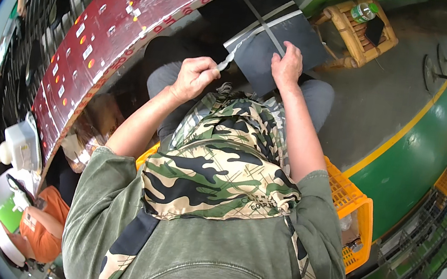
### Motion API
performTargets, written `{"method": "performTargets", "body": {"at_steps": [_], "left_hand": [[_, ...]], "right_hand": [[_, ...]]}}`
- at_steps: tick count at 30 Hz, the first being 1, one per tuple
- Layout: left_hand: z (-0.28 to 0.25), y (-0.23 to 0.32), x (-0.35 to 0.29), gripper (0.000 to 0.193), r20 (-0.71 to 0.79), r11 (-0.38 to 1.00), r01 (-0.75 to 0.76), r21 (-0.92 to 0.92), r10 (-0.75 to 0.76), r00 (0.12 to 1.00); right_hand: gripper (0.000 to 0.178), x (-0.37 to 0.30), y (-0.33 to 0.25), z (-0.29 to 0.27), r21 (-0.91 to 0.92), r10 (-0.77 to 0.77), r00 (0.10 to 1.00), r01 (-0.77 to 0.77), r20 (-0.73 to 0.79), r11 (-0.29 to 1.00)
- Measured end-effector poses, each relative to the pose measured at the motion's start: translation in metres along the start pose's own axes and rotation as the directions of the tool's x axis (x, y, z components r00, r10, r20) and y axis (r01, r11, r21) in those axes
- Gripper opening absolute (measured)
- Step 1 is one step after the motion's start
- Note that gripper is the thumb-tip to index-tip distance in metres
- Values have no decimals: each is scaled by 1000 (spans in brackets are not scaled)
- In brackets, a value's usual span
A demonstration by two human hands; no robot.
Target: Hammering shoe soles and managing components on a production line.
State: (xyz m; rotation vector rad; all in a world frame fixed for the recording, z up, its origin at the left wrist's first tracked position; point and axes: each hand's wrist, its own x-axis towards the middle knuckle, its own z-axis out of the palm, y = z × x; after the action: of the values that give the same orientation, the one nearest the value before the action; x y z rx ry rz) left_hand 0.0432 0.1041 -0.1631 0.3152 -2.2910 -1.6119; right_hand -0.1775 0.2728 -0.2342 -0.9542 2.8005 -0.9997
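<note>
My left hand [193, 76] is closed, pinching the lower end of a thin, twisted whitish strip [234, 51]. From there the strip runs up and to the right over a dark, flat-sided box-like bundle [254, 61] in front of my knees. Grey bands [274, 40] cross on the bundle's dark surface, and a white edge shows beside them. On the right part of the bundle lies my right hand [287, 67], thumb apart from the fingers and nothing visible in it. A camouflage apron [218, 179] covers my lap.
A red spotted bench panel [119, 28] curves along my left. A bamboo stool [356, 49] ahead right carries a bottle [363, 12] and a dark flat object. Behind my right arm stands a yellow crate [359, 227]. A person in orange [45, 226] is at lower left.
</note>
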Motion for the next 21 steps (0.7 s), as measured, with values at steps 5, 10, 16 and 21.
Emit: {"method": "performTargets", "body": {"at_steps": [5,10,16,21], "left_hand": [[22,23,38,13,380,948,-315,50,274,883],[27,-34,60,21,235,964,85,252,-146,961],[19,-103,119,29,-150,798,591,118,-574,805],[7,-155,199,50,-383,766,527,368,-392,837]], "right_hand": [[34,22,17,9,-94,-79,996,83,40,992],[11,25,19,14,-142,-34,995,48,97,989],[10,6,40,-1,-132,-29,988,49,152,990],[10,5,49,-8,-182,2,989,25,147,983]]}}
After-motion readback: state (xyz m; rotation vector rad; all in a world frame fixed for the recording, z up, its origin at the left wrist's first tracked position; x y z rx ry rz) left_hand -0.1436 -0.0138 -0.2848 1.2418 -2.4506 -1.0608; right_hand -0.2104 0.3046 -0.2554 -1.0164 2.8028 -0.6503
